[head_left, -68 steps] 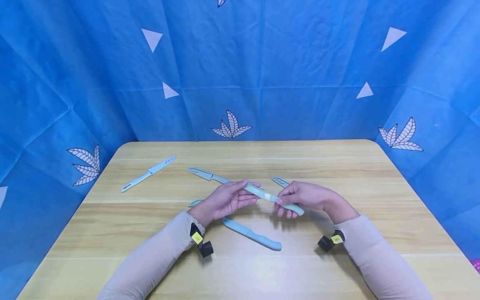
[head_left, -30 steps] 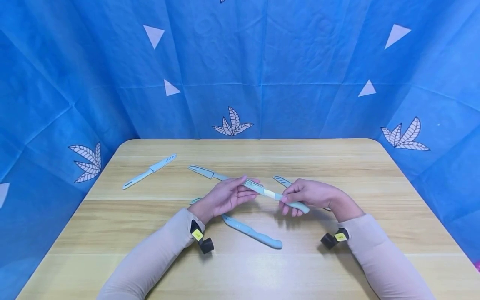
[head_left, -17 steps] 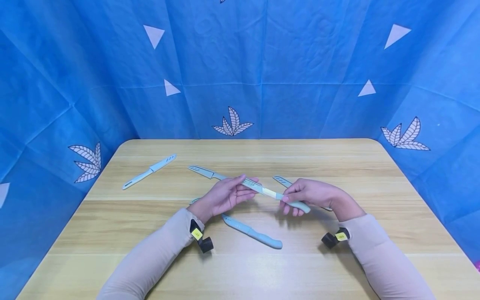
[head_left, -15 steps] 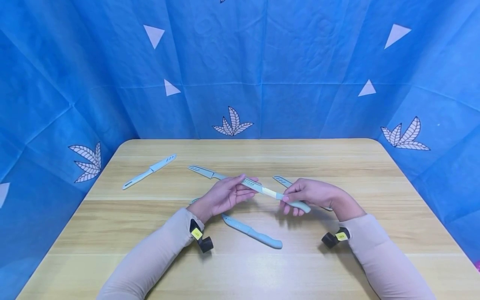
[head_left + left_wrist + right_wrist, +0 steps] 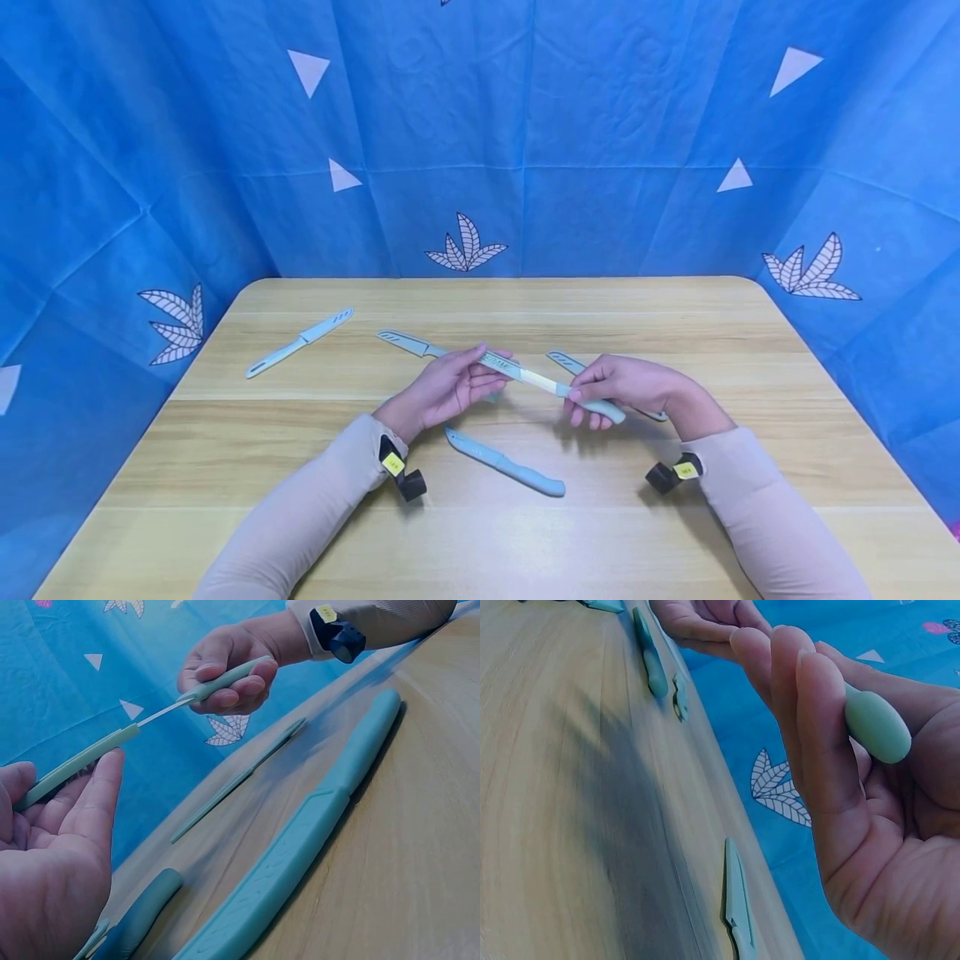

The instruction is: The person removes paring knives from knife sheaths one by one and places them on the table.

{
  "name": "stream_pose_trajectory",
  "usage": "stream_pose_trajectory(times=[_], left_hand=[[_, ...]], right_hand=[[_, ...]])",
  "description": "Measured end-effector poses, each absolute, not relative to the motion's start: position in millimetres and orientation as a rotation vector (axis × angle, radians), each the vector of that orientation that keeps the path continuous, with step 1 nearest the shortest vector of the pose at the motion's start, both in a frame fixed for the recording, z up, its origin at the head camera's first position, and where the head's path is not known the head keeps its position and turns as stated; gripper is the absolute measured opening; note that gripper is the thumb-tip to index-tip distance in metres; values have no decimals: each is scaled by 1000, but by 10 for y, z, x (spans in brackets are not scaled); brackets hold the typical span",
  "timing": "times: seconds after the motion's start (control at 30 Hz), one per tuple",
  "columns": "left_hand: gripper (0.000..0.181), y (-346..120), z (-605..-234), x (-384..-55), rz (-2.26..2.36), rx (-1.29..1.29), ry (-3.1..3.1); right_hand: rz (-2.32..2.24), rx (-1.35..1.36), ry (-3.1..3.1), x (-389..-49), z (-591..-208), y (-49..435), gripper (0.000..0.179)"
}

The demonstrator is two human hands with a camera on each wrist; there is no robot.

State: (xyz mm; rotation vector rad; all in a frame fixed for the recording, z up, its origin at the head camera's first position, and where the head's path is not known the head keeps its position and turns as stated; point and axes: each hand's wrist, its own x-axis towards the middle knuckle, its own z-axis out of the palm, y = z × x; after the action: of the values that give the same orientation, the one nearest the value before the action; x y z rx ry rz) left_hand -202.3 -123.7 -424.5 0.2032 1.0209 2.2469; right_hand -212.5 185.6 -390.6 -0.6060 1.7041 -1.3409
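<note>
Above the table point(image 5: 570, 550), knife point(image 5: 562, 389) sits partway in its sheath point(image 5: 499, 363), some blade point(image 5: 538, 381) bare. Right hand point(image 5: 622, 385) grips the handle point(image 5: 606, 410), left hand point(image 5: 452, 387) pinches the sheath. Another knife point(image 5: 504, 465) lies below, sheathed.

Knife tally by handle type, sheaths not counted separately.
Thick rounded handle: 3 (held knife, near knife, knife mostly hidden behind the left hand)
Slim flat handle: 3 (far-left knife, middle knife, right-hand-side knife)
Total: 6 knives
</note>
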Motion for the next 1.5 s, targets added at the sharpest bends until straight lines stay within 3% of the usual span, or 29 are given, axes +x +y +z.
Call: stream_pose_trajectory(times=[1.5], left_hand=[[36, -1334, -4160, -2109, 2357, 114, 1009]], right_hand=[[-1414, -664, 1714, -2182, -3777, 2055, 39]])
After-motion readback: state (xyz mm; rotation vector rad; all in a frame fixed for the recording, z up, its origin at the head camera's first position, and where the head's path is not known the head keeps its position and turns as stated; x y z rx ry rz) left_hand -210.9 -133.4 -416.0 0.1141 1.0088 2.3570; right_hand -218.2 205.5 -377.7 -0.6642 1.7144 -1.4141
